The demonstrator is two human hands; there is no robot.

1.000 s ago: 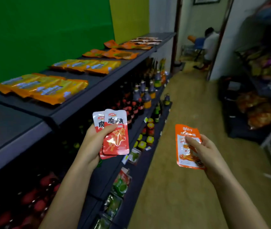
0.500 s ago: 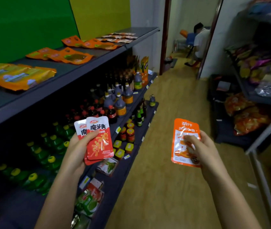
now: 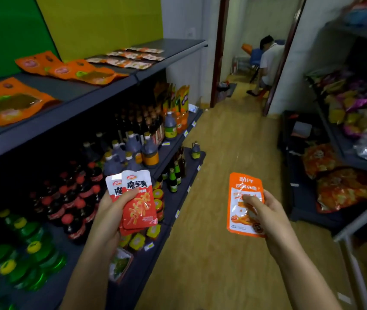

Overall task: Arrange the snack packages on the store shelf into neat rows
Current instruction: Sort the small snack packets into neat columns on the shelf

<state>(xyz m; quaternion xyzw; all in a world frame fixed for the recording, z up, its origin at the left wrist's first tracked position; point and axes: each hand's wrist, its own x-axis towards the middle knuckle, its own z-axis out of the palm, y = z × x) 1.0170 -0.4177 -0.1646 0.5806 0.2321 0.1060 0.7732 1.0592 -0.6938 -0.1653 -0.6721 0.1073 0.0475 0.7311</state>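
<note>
The left hand (image 3: 108, 217) is up in front of the shelving, clamped on a small fan of red packets (image 3: 140, 209). Its thumb presses across their printed fronts and its fingers curl behind them. The packets stand upright and overlap, rising above the thumb. One peeks out from behind the front packet on the side away from the other hand, and another red edge shows beneath. I cannot tell exactly how many it holds.

The right hand (image 3: 267, 213) is at about the same height, well apart from the left and over the wooden floor (image 3: 211, 253). It pinches one orange packet (image 3: 244, 186), with the thumb on the packet's face and the fingers behind. The packet is upright and sticks out above the hand and toward the left hand. The palm hides its lower corner.

Above and beyond the left hand, the top shelf (image 3: 66, 90) carries orange pouches (image 3: 75, 71) lying flat, overlapping loosely and askew. Farther along lie small packets (image 3: 133, 57) in rough lines. Neither hand touches the shelf or anything on it.

Just behind the left hand, the lower shelves hold dark bottles (image 3: 149, 151). Down and outward from its wrist are green bottles (image 3: 32, 247).
</note>
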